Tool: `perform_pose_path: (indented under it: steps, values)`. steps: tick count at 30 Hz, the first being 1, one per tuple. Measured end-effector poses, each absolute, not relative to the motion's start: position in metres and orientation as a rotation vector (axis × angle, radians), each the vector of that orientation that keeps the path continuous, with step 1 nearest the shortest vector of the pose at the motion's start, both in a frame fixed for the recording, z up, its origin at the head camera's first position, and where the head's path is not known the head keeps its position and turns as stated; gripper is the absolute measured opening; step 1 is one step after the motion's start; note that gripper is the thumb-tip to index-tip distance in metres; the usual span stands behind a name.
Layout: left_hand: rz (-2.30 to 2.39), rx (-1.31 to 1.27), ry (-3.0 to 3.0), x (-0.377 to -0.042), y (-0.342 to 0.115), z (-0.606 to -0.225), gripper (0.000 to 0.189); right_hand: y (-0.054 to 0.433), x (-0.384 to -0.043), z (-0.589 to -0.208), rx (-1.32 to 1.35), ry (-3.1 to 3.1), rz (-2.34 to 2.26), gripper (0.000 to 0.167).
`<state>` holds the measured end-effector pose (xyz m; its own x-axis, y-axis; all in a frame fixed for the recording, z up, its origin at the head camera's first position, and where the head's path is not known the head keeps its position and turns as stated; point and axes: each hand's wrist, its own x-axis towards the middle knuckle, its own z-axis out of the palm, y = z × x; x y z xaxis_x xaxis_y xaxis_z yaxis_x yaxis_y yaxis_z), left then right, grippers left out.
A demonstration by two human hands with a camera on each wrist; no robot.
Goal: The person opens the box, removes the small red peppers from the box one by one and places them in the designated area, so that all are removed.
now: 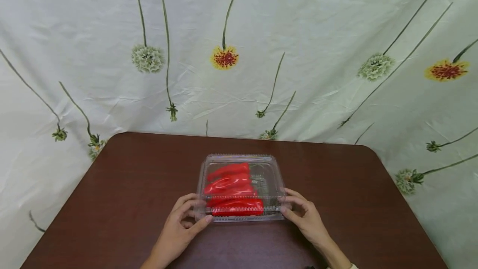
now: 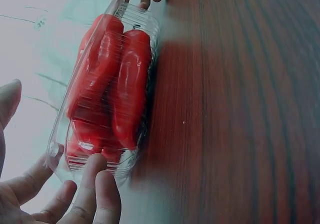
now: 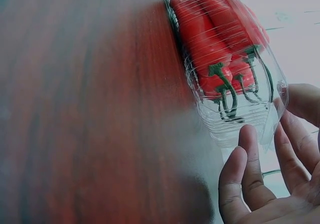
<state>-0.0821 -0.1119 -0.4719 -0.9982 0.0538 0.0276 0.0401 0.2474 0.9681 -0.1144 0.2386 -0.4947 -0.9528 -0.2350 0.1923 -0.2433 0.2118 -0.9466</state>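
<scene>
A clear plastic clamshell box point(image 1: 267, 177) with several red chili peppers point(image 1: 229, 184) inside lies on the brown table. In the left wrist view the red peppers point(image 2: 132, 83) show through the ribbed side; green stems of the peppers point(image 3: 225, 83) show in the right wrist view. At the box's near left corner my left hand point(image 1: 179, 221) touches the side with its fingertips, its thumb apart from the plastic. My right hand point(image 1: 304, 215) pinches the rim at the near right corner between thumb and fingers. Whether the lid is fully closed I cannot tell.
The dark brown table point(image 1: 149, 169) has rounded far corners. Behind it hangs a white cloth point(image 1: 317, 53) printed with flowers, which also runs down along both sides.
</scene>
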Motion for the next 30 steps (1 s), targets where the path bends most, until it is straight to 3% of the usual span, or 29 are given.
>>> perform_pose_path:
  steps: [12, 25, 30]
  values:
    - [1.865, 0.263, 2.539, -0.095, -0.114, -0.471, 0.037, 0.242, -0.115, -0.495, 0.52, -2.443, 1.902, 0.023]
    - [1.907, 0.631, 2.318, -0.142, -0.128, -0.474, 0.048, 0.242, -0.116, -0.496, 0.542, -2.442, 1.906, 0.023]
    - [1.956, 0.611, 2.16, -0.152, -0.132, -0.475, 0.051, 0.242, -0.117, -0.497, 0.538, -2.446, 1.906, 0.023]
